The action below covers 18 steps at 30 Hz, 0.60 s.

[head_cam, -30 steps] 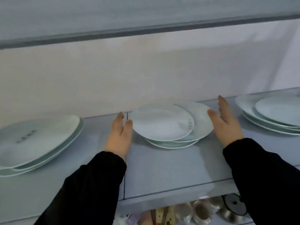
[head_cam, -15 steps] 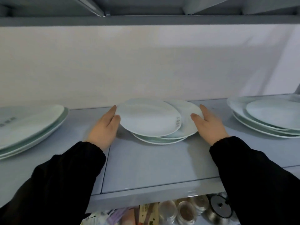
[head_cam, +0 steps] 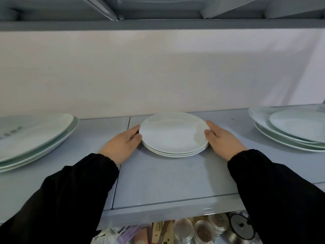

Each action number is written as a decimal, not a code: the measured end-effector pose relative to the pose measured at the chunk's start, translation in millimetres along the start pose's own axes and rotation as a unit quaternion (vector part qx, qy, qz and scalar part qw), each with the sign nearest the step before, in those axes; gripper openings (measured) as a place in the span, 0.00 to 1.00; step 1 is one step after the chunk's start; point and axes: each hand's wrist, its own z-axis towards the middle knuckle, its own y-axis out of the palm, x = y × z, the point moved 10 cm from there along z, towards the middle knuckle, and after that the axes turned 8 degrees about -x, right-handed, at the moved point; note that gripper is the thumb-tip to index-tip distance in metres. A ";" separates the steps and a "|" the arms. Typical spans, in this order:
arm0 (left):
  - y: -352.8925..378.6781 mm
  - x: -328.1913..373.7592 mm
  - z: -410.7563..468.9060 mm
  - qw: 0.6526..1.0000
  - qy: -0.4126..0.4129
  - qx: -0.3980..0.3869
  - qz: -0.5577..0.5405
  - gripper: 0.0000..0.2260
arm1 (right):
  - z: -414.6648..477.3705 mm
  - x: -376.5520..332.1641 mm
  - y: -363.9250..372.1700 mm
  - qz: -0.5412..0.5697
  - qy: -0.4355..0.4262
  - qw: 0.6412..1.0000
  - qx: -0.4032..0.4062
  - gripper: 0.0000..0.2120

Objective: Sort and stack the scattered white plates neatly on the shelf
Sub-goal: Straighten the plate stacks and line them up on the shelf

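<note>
Three small white plates (head_cam: 173, 134) sit in an even stack in the middle of the grey shelf (head_cam: 168, 178). My left hand (head_cam: 121, 145) presses against the stack's left rim, thumb on the top plate's edge. My right hand (head_cam: 222, 139) presses against the right rim in the same way. Both hands clasp the stack from its sides. Larger white plates (head_cam: 33, 138) lie overlapped at the left, one with dark lettering. More large plates (head_cam: 292, 129) lie unevenly at the right, a smaller one on top.
A pale wall closes the back of the shelf. The shelf above (head_cam: 161, 23) hangs low overhead. Below the front edge stand glass jars (head_cam: 193, 229) and a dark lid (head_cam: 241, 226).
The middle plates were fanned out sideways; both hands have pushed inward and the plates now sit squarely on one another. The view has tilted up a little.
</note>
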 end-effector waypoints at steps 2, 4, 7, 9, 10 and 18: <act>0.7 1.7 -0.5 1.000 0.002 -0.002 -0.005 0.15 | 1.4 1.0 0.3 0.002 -0.003 1.000 0.002 0.18; 0.8 3.1 -1.1 1.000 0.006 -0.004 -0.018 0.15 | 1.9 0.9 0.0 0.004 -0.007 1.000 0.003 0.17; -5.2 0.1 -2.4 0.999 0.004 0.026 -0.037 0.14 | 2.0 2.0 -0.2 0.014 -0.007 1.000 0.003 0.18; -9.6 -2.8 -2.8 0.998 0.003 0.049 -0.049 0.12 | 1.3 2.8 -0.5 0.026 -0.010 1.000 0.004 0.18; -12.8 -6.0 -3.0 0.996 -0.007 0.065 -0.056 0.11 | 1.0 2.3 -0.9 0.032 -0.016 0.999 0.007 0.18; -39.3 -18.5 -17.1 0.978 -0.080 0.188 -0.046 0.11 | -9.8 -7.4 -12.1 0.091 -0.057 0.993 0.055 0.11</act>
